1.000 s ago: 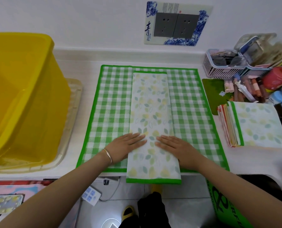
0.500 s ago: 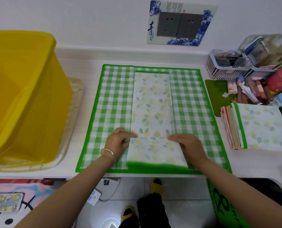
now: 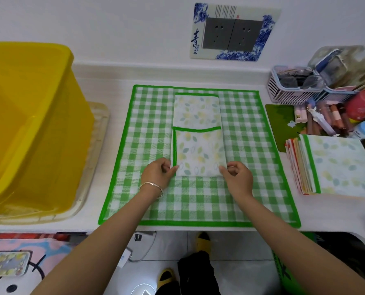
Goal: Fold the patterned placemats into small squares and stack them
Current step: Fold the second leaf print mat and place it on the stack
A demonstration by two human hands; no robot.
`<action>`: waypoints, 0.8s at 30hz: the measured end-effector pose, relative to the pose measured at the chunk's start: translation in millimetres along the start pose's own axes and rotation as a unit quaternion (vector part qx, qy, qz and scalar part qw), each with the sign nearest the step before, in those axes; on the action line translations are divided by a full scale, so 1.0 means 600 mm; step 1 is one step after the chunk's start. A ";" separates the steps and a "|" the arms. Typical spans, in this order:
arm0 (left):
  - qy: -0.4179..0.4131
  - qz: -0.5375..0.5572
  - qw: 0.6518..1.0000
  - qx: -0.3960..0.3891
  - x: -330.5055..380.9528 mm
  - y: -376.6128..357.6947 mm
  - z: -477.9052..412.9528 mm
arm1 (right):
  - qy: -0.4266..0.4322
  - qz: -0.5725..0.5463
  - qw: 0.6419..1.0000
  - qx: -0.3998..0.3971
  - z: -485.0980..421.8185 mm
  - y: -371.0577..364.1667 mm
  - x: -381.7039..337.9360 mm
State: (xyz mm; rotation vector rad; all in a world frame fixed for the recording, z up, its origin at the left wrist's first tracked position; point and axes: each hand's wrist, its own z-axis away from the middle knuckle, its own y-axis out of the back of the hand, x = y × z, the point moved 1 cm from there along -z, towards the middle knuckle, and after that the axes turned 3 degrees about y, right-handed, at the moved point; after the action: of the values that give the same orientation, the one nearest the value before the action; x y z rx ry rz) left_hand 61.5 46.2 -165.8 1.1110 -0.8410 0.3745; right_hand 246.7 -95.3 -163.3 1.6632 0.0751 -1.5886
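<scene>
A white surface [image 3: 326,211] runs along a white wall, with a green checked mat [image 3: 251,167] spread flat across it. On that mat lies the leaf-print placemat [image 3: 198,150], already a narrow strip, its near half turned up over the middle so the green hem sits across the centre. The left hand [image 3: 158,173] pinches the near-left corner of the fold and the right hand [image 3: 239,177] the near-right corner, each grip closed on the cloth between thumb and curled fingers.

The placemat looks thin, light and limp. It will likely slide on the checked mat, so the corners of the fold are the sensible hold.

The stack [image 3: 337,165] of folded mats at the right runs out of frame, and its count is unclear. The yellow tub [image 3: 28,124] is cropped at the left.
</scene>
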 end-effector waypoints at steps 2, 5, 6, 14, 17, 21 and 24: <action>0.028 -0.009 0.999 -0.024 0.006 0.002 -0.007 | -0.014 0.003 1.000 0.002 -0.002 -0.002 -0.003; 0.047 -0.014 0.999 -0.010 0.021 0.001 -0.004 | -0.026 0.017 1.000 0.003 -0.004 -0.003 -0.006; 0.033 -0.038 0.999 0.012 0.024 -0.001 -0.001 | -0.026 0.019 0.999 0.005 -0.004 -0.004 -0.006; -0.158 -0.296 0.938 -0.090 0.037 -0.056 -0.003 | -0.021 0.042 0.999 0.026 -0.004 -0.009 -0.004; -0.152 -0.324 0.929 -0.097 0.028 -0.065 -0.006 | -0.003 0.049 0.998 0.049 0.005 -0.013 -0.005; -0.147 -0.340 0.925 -0.091 0.027 -0.070 -0.008 | 0.099 0.150 0.980 0.080 0.017 -0.037 -0.013; -0.147 -0.338 0.926 -0.083 0.026 -0.070 -0.008 | 0.144 0.184 0.972 0.029 0.018 -0.068 -0.018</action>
State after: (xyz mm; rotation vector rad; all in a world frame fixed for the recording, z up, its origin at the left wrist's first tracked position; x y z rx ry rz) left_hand 100.9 30.4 -181.3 1.2379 -0.6791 -0.4428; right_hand 213.2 -69.4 -173.3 1.8212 -0.1269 -1.0775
